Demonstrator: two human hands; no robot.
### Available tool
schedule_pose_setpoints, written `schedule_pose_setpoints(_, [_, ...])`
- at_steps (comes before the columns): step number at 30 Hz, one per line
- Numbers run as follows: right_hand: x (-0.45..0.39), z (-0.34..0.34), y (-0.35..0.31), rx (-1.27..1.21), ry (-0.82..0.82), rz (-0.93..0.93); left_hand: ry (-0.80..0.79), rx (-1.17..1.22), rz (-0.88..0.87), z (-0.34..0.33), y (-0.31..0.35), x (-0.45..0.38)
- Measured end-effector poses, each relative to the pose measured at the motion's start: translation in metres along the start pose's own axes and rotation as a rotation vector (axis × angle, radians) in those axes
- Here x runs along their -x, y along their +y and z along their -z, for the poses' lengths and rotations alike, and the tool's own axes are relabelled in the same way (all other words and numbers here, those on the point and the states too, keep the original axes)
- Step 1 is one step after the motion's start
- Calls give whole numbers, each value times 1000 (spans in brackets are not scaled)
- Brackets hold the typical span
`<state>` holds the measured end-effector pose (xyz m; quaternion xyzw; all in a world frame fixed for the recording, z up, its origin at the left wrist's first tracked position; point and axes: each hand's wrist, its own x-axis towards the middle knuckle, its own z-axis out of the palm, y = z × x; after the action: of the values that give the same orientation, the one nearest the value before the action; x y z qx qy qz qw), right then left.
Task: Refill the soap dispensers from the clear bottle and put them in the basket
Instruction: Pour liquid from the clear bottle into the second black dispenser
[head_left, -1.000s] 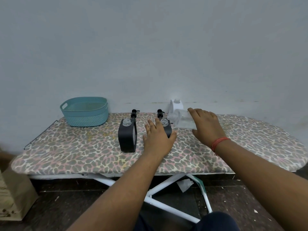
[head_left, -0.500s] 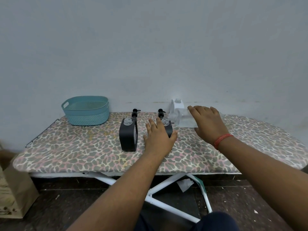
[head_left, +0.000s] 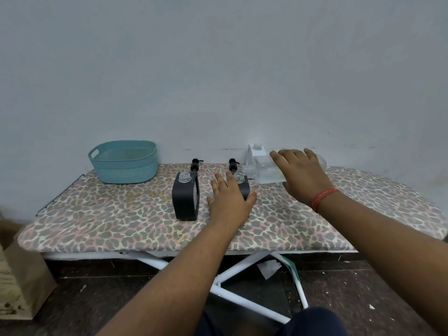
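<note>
Leopard-print ironing board (head_left: 121, 226) against pale blue wall (head_left: 218, 69), left hand (head_left: 230, 200) gripping dispenser (head_left: 243, 187), right hand (head_left: 303, 175) gripping tilted clear bottle (head_left: 264, 172)

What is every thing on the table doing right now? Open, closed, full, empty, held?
Left dispenser: upright, neck open, pump off.
Right dispenser: upright, neck open, left hand holding it.
Clear bottle: tipped sideways toward the right dispenser, uncapped, right hand holding it.
Two pumps: standing behind the dispensers.
Basket: upright, nothing visible inside.
</note>
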<state>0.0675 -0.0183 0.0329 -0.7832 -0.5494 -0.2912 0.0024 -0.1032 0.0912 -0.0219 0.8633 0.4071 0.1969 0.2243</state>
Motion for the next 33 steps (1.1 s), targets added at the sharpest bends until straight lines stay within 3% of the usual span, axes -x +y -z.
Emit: schedule_pose_setpoints(33, [-7,16,6,105,-51,66,-8,-8,1,1,1,0])
